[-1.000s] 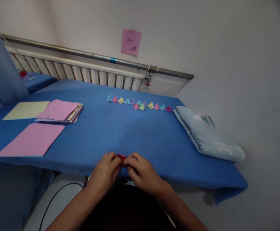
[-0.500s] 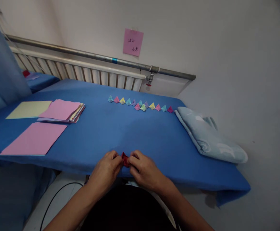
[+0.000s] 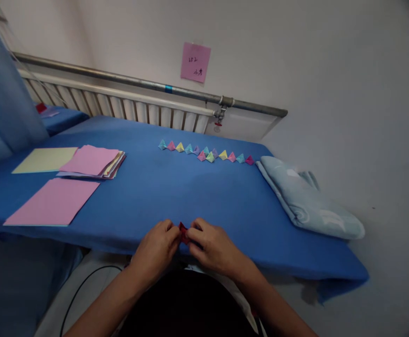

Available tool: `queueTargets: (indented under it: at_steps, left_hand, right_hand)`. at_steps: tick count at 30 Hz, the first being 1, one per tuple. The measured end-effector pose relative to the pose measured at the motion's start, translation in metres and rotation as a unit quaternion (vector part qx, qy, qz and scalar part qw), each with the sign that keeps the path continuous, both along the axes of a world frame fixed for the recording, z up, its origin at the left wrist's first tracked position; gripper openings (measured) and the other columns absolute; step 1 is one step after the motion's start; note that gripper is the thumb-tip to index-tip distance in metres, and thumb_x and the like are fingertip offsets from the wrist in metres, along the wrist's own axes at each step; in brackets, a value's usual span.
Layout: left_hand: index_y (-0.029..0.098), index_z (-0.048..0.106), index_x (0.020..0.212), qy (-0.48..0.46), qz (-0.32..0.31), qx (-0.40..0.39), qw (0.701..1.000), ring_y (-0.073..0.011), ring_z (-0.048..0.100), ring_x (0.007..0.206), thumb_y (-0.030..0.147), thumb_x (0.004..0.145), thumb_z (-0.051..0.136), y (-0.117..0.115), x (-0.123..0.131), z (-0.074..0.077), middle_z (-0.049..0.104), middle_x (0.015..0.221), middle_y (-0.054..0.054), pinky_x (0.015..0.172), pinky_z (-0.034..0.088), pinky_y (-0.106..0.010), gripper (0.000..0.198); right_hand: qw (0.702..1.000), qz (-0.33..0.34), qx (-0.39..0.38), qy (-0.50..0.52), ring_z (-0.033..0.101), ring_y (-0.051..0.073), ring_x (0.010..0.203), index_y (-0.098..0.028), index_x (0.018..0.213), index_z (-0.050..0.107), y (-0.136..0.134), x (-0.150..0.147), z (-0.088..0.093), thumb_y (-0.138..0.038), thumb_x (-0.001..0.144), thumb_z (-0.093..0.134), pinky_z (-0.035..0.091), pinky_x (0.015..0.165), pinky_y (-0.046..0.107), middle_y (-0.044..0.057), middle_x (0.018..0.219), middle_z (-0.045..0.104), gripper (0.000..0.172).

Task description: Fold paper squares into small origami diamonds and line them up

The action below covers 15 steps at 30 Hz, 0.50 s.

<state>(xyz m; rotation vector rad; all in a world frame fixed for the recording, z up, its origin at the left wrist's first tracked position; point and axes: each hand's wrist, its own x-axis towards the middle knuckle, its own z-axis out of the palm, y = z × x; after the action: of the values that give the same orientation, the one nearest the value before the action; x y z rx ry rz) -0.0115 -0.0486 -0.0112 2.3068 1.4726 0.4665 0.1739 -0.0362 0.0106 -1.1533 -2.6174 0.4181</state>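
Observation:
Between my two hands, at the front edge of the blue-covered table (image 3: 148,196), is a small piece of folded red paper (image 3: 183,232). My left hand (image 3: 159,245) pinches its left side, closed with thumb and fingertips together. On the right side my right hand (image 3: 209,245) grips it the same way, fingers curled. The fingers cover much of the paper, so its exact shape is partly hidden. Toward the back of the table, a row of several small folded paper boats (image 3: 223,155) in blue, pink, yellow, green and purple stands close together.
At left lie a stack of coloured paper (image 3: 88,160), pink sheets (image 3: 52,202) and a pale yellow sheet (image 3: 43,160). A folded light-blue blanket (image 3: 306,201) rests at the right end. Behind the table are a radiator (image 3: 130,108) and a metal pipe (image 3: 120,77); a pink note (image 3: 195,62) hangs above.
Both hands keep their grip on the red paper, with only slight finger movement around it. The whole view has shifted a little.

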Motion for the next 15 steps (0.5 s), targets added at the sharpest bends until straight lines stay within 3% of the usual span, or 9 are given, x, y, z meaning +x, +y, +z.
queueTargets:
  at_steps: [15]
  left_hand:
    - [0.018, 0.061, 0.089, 0.001, 0.010, -0.014, 1.000, -0.0179, 0.055, 0.084, 0.016, 0.090, 0.044, 0.0000, 0.0018, 0.0034, 0.058, 0.090, -0.004, 0.074, 0.045, -0.030, 0.018]
  right_hand:
    - [1.000, 0.012, -0.002, -0.020, 0.048, 0.012, 0.071, -0.020, 0.096, 0.060, 0.0041, -0.0009, 0.0051, -0.015, 0.082, 0.055, 0.032, 0.062, 0.023, 0.002, 0.089, 0.054, 0.016]
